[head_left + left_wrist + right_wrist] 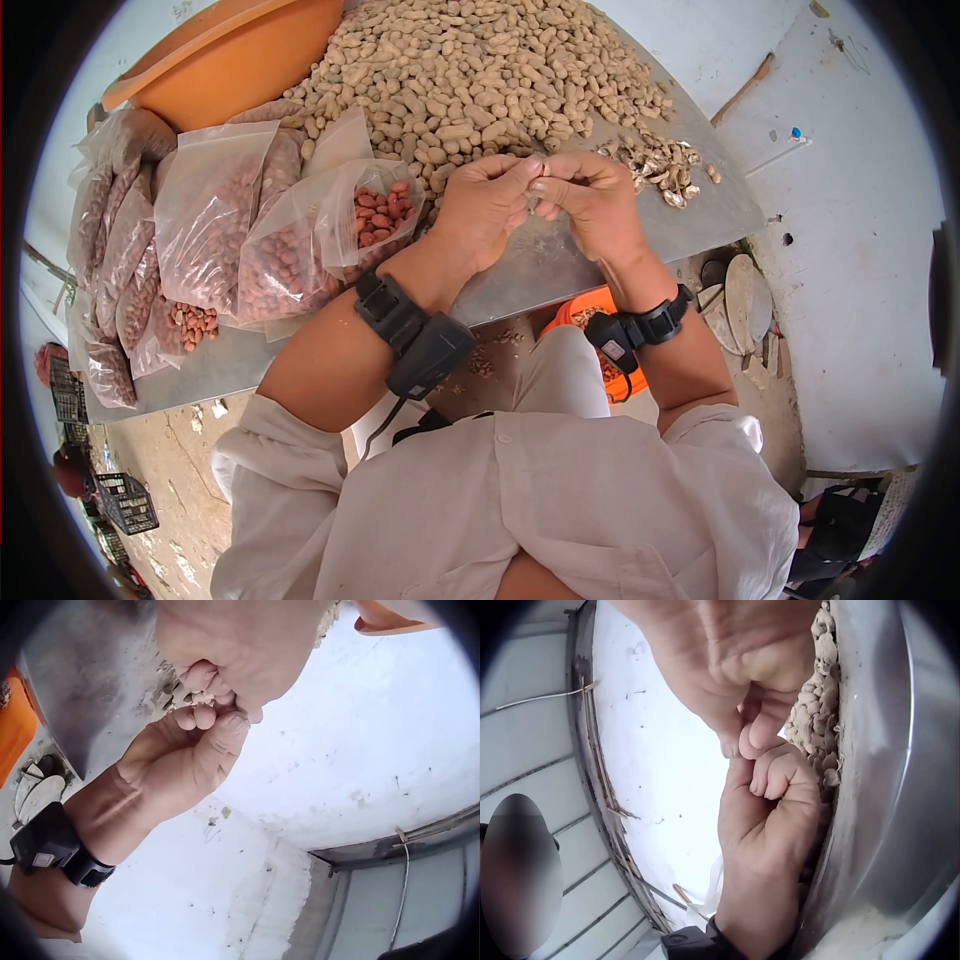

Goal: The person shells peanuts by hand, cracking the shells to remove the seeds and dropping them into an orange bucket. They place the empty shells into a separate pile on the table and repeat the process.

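Left hand (487,205) and right hand (590,195) pinch curled fingers on a hidden pod, seemingly mid-shelling beside the peanut pile (470,70); splitting it calls for firm thumb pressure.

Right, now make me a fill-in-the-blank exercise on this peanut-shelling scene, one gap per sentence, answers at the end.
On the grey table lies a big pile of unshelled ____.
The big basin is ____ in colour.
The clear bags of red kernels lie on the person's ____ side.
The left hand and right hand pinch one pod between their ____.
Missing words: peanuts, orange, left, fingertips.
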A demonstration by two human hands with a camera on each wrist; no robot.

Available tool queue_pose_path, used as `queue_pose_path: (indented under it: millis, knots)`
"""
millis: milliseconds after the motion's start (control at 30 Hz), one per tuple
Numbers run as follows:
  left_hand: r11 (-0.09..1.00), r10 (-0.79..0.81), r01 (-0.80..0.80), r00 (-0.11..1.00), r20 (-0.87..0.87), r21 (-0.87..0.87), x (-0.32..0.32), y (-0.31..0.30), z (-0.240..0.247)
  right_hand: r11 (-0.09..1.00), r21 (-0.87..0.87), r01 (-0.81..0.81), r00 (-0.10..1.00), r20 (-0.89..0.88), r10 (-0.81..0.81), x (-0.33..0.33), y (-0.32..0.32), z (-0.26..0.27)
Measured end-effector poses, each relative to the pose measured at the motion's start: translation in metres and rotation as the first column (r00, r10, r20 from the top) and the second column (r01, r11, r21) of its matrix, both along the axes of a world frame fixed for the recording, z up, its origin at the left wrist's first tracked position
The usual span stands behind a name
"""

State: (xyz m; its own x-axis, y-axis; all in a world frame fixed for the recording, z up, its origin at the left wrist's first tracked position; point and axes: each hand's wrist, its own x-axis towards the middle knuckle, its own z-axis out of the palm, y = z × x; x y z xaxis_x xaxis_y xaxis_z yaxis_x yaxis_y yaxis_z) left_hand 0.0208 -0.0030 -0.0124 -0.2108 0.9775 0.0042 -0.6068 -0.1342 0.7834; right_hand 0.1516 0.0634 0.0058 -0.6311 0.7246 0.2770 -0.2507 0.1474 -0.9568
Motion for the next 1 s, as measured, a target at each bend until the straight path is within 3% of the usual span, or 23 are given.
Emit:
queue_pose_path:
  millis: [167,367,467,567,600,667,767,967,1000]
  knots:
    - [0.987,0.162,-0.163,0.969,-0.187,0.014,0.007,-0.002,0.003,0.968,-0.249,-0.020,0.989,-0.147,-0.017,-0.006,-0.003,-0.006]
    - [0.964,0.264,-0.265,0.955,-0.138,0.013,0.009,0.000,0.004,0.895,-0.442,-0.063,0.967,-0.250,-0.056,-0.014,-0.007,-0.006]
    - [0.990,0.137,-0.136,0.990,-0.032,0.031,0.002,-0.001,0.001,0.934,-0.358,-0.022,0.974,-0.218,-0.061,-0.015,-0.006,-0.003]
    - [1.000,0.006,-0.005,0.991,0.136,-0.007,-0.003,0.001,-0.002,0.990,0.118,0.082,0.996,0.016,-0.085,-0.011,-0.006,0.002]
    - [1.000,-0.010,0.014,0.977,0.211,-0.017,-0.003,0.001,-0.002,0.908,0.398,0.133,0.986,0.044,-0.163,-0.011,-0.005,0.004]
    - [0.998,-0.039,0.055,0.933,0.357,-0.034,-0.004,0.002,-0.002,0.524,0.837,0.155,0.946,0.028,-0.324,-0.012,-0.003,0.008]
    - [0.992,-0.090,0.116,0.908,0.409,-0.039,-0.005,0.002,-0.001,0.499,0.854,0.148,0.959,-0.001,-0.283,-0.014,-0.004,0.013]
    - [0.985,-0.129,0.167,0.876,0.464,-0.043,-0.010,0.004,-0.005,0.778,0.608,0.160,0.946,0.130,-0.296,-0.010,-0.003,0.019]
    - [0.986,-0.126,0.160,0.881,0.456,-0.038,-0.009,0.003,-0.004,0.770,0.604,0.205,0.928,0.129,-0.349,-0.008,0.001,0.019]
